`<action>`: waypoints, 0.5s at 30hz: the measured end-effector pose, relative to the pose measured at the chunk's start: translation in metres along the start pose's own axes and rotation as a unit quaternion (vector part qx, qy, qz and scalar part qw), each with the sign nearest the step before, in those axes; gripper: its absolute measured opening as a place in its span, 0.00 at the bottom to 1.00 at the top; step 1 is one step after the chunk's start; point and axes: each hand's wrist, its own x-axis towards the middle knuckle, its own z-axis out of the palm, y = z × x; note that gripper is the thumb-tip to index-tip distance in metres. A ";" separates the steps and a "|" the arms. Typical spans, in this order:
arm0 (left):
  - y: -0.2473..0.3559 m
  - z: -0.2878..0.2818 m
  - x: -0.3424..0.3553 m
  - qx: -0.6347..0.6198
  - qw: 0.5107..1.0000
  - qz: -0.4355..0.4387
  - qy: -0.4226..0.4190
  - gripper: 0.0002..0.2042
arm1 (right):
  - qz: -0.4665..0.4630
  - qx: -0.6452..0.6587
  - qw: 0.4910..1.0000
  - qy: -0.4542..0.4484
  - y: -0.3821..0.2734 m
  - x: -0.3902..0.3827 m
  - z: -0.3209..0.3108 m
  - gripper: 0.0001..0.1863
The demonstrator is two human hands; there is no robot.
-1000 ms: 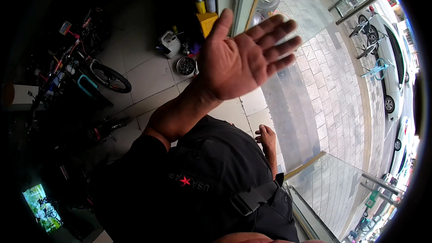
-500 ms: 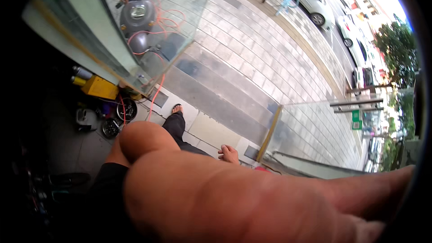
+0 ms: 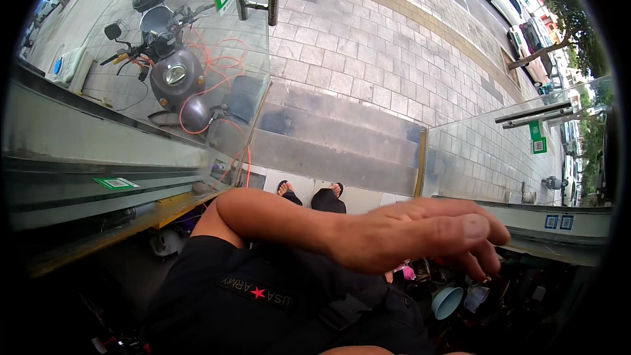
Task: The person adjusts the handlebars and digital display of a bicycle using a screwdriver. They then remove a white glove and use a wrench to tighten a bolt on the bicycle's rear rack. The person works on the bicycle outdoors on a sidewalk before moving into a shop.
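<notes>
My left arm bends across in front of my black top (image 3: 263,315). At its end is my left hand (image 3: 414,230), large and close in the head view, fingers loosely bent and a little apart, with nothing seen in them. Below the fingertips are a light blue bowl (image 3: 447,303) and a pink item (image 3: 409,272) among dark clutter, apart from the hand as far as I can tell. A sliver of skin shows under my left wrist and more at the lower edge; my right hand's fingers are hidden. Both feet in dark sandals stand on pale tiles.
Glass doors stand open on both sides, the left one (image 3: 256,39) and the right one (image 3: 486,151). Grey steps (image 3: 335,138) lead to paving (image 3: 368,59). Outside are a motorbike (image 3: 177,79), an orange cable (image 3: 213,59), parked cars and a person near a bicycle.
The view has swung and straightened. The blurred arm that filled the lower part is gone from there; my left forearm and hand now show whole. The bowl and clutter have come into view.
</notes>
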 end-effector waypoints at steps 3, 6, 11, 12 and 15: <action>0.007 -0.066 -0.052 0.141 0.985 0.008 0.101 0.29 | -0.054 -0.059 0.996 0.040 0.026 0.024 0.002 0.23; -0.007 -0.142 -0.101 0.260 0.915 0.013 0.308 0.25 | -0.134 -0.037 0.986 0.095 0.018 0.049 -0.015 0.20; -0.021 -0.190 -0.158 0.310 0.831 0.017 0.461 0.22 | -0.175 0.213 0.961 0.014 -0.127 0.007 -0.090 0.16; -0.021 -0.191 -0.163 0.304 0.826 0.047 0.472 0.21 | -0.253 0.222 0.941 0.044 -0.171 -0.013 -0.120 0.16; -0.019 -0.215 -0.163 0.344 0.787 0.075 0.507 0.19 | -0.497 0.255 0.815 0.154 -0.272 -0.099 -0.206 0.12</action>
